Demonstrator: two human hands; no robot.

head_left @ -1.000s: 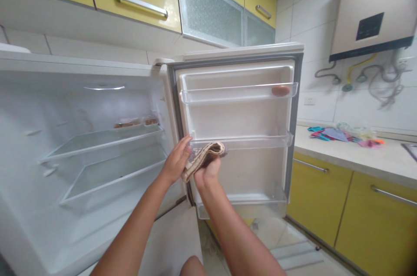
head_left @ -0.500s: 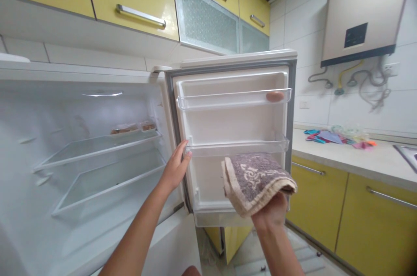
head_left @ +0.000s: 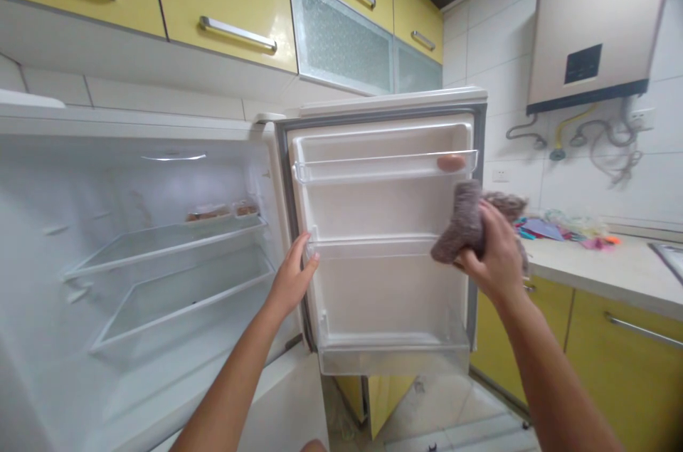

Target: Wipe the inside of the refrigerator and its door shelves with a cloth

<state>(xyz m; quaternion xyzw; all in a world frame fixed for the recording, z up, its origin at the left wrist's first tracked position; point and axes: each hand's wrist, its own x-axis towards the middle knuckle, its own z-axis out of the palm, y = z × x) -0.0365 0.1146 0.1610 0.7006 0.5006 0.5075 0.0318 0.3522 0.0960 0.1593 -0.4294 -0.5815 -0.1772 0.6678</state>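
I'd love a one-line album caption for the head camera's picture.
Right hand gripping a grayish-brown cloth by an open fridge door, left hand at the door's hinge side.

2 arms point(head_left: 235, 366) forward; left hand point(head_left: 292, 281) with thumb apart; right hand point(head_left: 499, 249) in firm grip

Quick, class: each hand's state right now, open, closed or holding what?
Left hand: open, at the hinge end of the clear plastic middle shelf.
Right hand: closed, holding a bunched grey-brown fabric cloth.
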